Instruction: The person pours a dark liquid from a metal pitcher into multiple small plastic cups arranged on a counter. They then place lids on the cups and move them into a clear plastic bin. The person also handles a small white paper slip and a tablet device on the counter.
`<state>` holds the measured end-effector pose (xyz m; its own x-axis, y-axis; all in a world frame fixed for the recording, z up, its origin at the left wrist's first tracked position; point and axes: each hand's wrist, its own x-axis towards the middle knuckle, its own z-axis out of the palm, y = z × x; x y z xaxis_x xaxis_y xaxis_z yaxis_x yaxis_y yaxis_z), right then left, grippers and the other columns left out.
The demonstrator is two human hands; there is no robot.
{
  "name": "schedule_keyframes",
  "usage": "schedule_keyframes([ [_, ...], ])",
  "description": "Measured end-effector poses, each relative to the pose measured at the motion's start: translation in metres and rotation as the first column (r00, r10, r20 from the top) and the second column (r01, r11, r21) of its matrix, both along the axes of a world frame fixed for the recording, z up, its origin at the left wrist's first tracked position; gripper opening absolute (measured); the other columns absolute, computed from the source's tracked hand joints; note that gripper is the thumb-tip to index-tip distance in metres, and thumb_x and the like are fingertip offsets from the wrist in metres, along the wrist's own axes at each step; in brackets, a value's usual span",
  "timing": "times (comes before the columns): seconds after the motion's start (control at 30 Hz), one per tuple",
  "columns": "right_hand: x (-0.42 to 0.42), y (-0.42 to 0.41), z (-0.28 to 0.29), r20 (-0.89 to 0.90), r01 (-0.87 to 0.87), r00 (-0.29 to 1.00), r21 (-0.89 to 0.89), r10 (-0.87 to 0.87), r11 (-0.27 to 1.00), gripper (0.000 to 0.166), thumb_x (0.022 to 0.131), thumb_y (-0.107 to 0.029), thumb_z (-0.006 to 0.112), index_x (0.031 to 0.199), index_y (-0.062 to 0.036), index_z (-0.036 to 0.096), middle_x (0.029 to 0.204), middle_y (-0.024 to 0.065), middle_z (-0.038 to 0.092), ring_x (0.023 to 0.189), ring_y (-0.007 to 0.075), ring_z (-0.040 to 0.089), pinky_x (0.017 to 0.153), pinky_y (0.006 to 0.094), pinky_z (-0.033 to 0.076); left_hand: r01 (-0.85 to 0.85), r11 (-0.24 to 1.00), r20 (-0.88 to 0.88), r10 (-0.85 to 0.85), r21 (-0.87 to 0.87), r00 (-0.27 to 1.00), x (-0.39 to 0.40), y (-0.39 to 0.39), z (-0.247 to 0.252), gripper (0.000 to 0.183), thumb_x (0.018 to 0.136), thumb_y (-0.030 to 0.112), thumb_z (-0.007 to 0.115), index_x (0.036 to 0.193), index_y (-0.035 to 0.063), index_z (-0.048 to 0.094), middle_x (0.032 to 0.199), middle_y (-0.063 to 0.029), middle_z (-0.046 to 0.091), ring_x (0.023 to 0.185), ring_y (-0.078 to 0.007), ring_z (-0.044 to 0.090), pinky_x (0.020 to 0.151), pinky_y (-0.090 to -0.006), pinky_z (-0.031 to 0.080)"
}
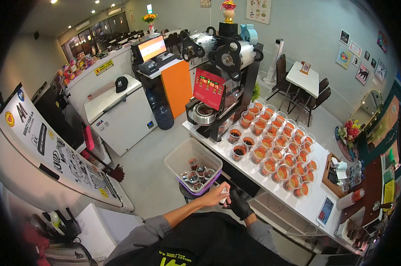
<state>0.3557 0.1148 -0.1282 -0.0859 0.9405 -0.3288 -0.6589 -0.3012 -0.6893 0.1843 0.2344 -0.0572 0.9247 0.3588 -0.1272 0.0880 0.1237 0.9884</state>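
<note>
My bare left hand (214,196) is closed around a small white object (224,195), whose kind I cannot tell. Close against it is my right hand (239,203) in a black glove, fingers bent; whether it grips the object too is unclear. Both are in front of my black apron. Beyond my left hand, a clear plastic tub (173,156) holds several lidded cups (193,176). Rows of clear plastic cups with orange-red drink (268,165) cover much of the white counter (203,133), and a few hold dark liquid (239,151). A cup sealing machine (208,88) stands at the counter's far end.
The tub rests on a dark stool (186,193). A tablet (326,210), a wooden box (328,176) and stacked cups (350,199) are on the right. A chest freezer (127,116) and a tall white refrigerator (64,156) stand on the left.
</note>
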Motion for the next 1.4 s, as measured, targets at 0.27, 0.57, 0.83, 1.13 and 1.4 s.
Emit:
schedule_keyframes([
  [0.27,0.024,0.011,-0.005,0.225,0.236,0.949,-0.042,-0.221,0.971,0.023,0.1,-0.025,0.063,0.107,-0.0031,0.062,0.099,0.0084,0.067,0.088,0.0192,0.066,0.076,0.0334,0.055,0.008,0.998,-0.157,0.001,0.058,0.988,0.017,-0.003,0.013,0.023,0.106,0.017,0.052,0.114,0.009,0.032,0.088,-0.0139,0.068,0.072,-0.0195,0.069,0.06,-0.0315,0.053],
  [0.57,0.094,-0.039,-0.045,0.055,0.472,0.882,-0.128,-0.469,0.872,0.025,0.094,-0.024,0.067,0.112,-0.0076,0.064,0.099,0.0077,0.07,0.091,0.024,0.069,0.075,0.0389,0.058,-0.309,0.306,0.09,0.565,0.9,0.82,0.04,0.15,0.054,0.037,0.097,0.029,0.063,0.122,0.0025,0.058,0.113,-0.0198,0.066,0.111,-0.0364,0.062,0.095,-0.0464,0.048],
  [0.83,0.103,-0.053,-0.053,0.066,0.544,0.839,-0.162,-0.541,0.823,0.029,0.093,-0.025,0.067,0.114,-0.0056,0.063,0.102,0.0098,0.071,0.094,0.0259,0.07,0.081,0.0405,0.058,0.098,-0.105,0.021,0.783,0.99,0.622,0.03,0.264,0.041,0.062,0.105,0.045,0.043,0.145,-0.0026,0.046,0.151,-0.0225,0.047,0.141,-0.0342,0.045,0.116,-0.0534,0.033],
  [1.13,0.107,-0.03,-0.039,0.153,0.663,0.749,-0.188,-0.645,0.725,0.031,0.096,-0.028,0.065,0.115,-0.0038,0.061,0.104,0.0129,0.07,0.092,0.0285,0.071,0.078,0.039,0.059,0.164,-0.031,-0.092,0.716,0.986,0.692,0.025,0.324,0.1,0.069,0.083,0.056,0.071,0.129,0.0046,0.059,0.121,-0.0205,0.066,0.113,-0.0364,0.061,0.092,-0.0494,0.052],
  [1.4,0.099,-0.015,-0.05,0.146,0.706,0.708,-0.176,-0.691,0.686,0.033,0.094,-0.029,0.066,0.117,-0.0062,0.061,0.106,0.0106,0.07,0.097,0.0266,0.069,0.081,0.0409,0.056,0.162,0.247,-0.287,0.65,0.955,0.704,0.029,0.361,0.114,0.096,0.065,0.057,0.082,0.134,-0.0031,0.053,0.119,-0.0277,0.064,0.112,-0.0419,0.063,0.095,-0.0463,0.053],
])
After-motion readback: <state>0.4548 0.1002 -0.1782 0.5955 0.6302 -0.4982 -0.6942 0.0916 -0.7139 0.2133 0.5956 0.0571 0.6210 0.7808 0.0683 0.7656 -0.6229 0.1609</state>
